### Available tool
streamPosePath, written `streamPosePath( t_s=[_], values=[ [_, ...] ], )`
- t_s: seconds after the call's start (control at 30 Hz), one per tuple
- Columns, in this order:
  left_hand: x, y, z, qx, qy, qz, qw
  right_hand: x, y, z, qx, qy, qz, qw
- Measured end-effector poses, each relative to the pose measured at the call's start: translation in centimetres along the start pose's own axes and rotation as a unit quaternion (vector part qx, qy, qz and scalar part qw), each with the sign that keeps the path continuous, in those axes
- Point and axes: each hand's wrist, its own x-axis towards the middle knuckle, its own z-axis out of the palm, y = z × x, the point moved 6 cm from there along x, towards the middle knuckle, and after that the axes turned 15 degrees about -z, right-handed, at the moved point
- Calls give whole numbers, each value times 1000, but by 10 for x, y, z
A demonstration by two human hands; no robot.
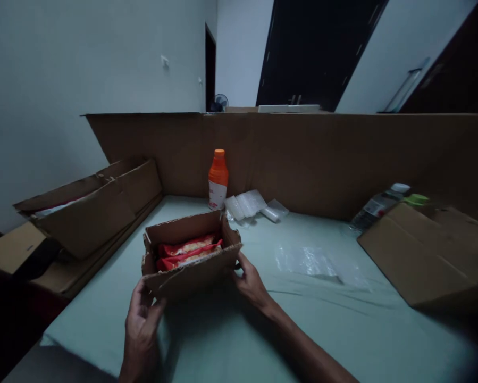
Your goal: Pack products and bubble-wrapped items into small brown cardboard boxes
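Note:
Between my two hands is a small open-topped cardboard box (194, 276), tilted a little above the table. Red snack packets (189, 252) lie inside it, side by side. My left hand (141, 319) grips the box's near left corner, thumb on the front and fingers round the side. At the right end, my right hand (250, 282) holds the lower corner, its fingertips partly hidden by the cardboard. Behind the box stands an orange bottle (218, 181) with a white label.
Clear plastic packs (246, 205) lie beside the bottle, and a flat clear plastic bag (306, 260) is at right. A larger cardboard box (426, 255) with a clear bottle (378, 207) behind it stands far right. A long cardboard tray (99, 207) edges the left; a cardboard wall (302, 159) closes the back.

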Motion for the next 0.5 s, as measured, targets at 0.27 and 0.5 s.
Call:
streamPosePath(
  t_s=[0.27,0.5],
  values=[
    [85,8,-6,36,77,39,996,91,62,95,-32,30,-20,999],
    [185,30,18,60,110,104,987,182,97,145,-114,11,-4,993]
  ],
)
